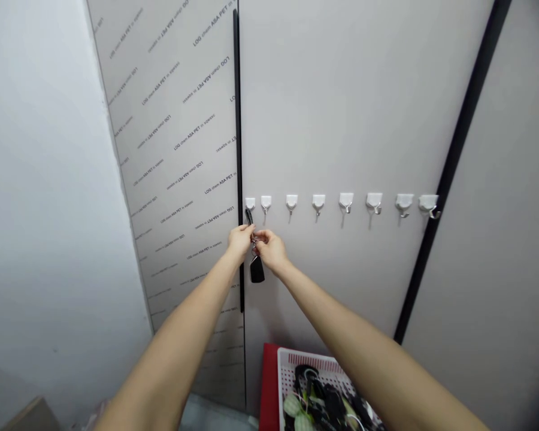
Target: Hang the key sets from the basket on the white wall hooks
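A black keychain [257,270] with a strap and metal rings hangs at the leftmost white hook [250,203] on the cabinet door. Its dark strap reaches up to that hook; whether the loop is fully over it I cannot tell. My left hand [240,241] pinches the strap from the left, just below the hook. From the right, my right hand [270,248] has its fingers closed at the metal rings, touching or nearly touching my left fingers. The flat black fob dangles below both hands.
Several more white hooks [318,202] run in a row to the right. A long black handle [238,120] stands left of them. Below, a white basket [280,383] holds a pile of dark keychains beside a red surface [268,383]. A brown box [31,416] is at lower left.
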Motion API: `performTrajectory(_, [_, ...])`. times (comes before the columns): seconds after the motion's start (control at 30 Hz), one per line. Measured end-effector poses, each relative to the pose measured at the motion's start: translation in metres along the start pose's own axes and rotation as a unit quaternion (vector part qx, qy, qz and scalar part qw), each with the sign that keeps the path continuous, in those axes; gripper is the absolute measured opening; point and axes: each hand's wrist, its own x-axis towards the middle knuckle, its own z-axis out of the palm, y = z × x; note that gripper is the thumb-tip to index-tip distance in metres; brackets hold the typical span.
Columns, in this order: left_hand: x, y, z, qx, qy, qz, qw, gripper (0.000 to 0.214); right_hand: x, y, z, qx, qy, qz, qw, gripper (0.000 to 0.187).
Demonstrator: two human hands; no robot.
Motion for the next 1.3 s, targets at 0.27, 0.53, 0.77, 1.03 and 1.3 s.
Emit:
performTrajectory(0.27, [0.012, -0.004, 0.002, 0.072, 0.006, 0.005, 0.997, 0.023, 0.009, 0.009, 0.002, -0.015, 0.006, 0.005, 1.0, 0.02])
performTrajectory(0.53, [0.013, -0.02, -0.004, 0.132, -0.014, -0.01, 0.991, 0.02, -0.002, 0.016, -0.009, -0.167, 0.004, 0.007, 0.986, 0.021])
performTrajectory(0.77, [-0.025, -0.047, -0.01, 0.205, 0.062, 0.072, 0.974, 0.031, -0.065, 0.054, -0.058, -0.214, -0.106, 0.02, 0.971, 0.019])
performTrajectory(1.03, [-0.152, -0.12, 0.006, 0.363, -0.267, -0.01, 0.893, 0.025, -0.17, 0.115, -0.108, -0.339, -0.299, 0.06, 0.89, 0.028])
performTrajectory(1.3, [-0.205, -0.135, 0.032, 0.558, -0.389, 0.052, 0.731, 0.043, -0.189, 0.118, -0.132, -0.448, -0.27, 0.064, 0.85, 0.021])
